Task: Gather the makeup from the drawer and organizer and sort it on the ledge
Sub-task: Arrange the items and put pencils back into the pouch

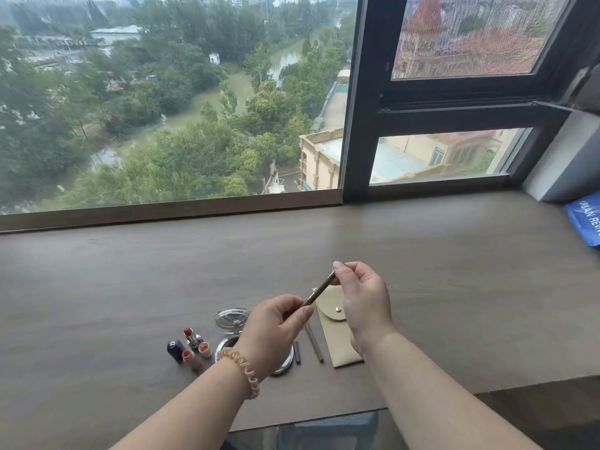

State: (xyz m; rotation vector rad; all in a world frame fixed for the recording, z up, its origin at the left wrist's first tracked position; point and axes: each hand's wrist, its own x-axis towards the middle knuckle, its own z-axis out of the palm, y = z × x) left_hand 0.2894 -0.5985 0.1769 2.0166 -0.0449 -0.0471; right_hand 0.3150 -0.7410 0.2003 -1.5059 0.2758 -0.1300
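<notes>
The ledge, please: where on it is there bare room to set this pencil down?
Bare ledge lies left of the lipsticks, right of the beige pouch up to the blue bag, and behind them toward the window frame. From lipsticks through compact and loose pencils to pouch, it is crowded.

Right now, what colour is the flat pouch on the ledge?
Beige; the pouch shows best in the head view.

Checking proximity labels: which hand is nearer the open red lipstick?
Left. The left hand sits just right of the red lipstick, over the compact; right hand is farther right, above the beige pouch. Both grip the pencil.
</notes>
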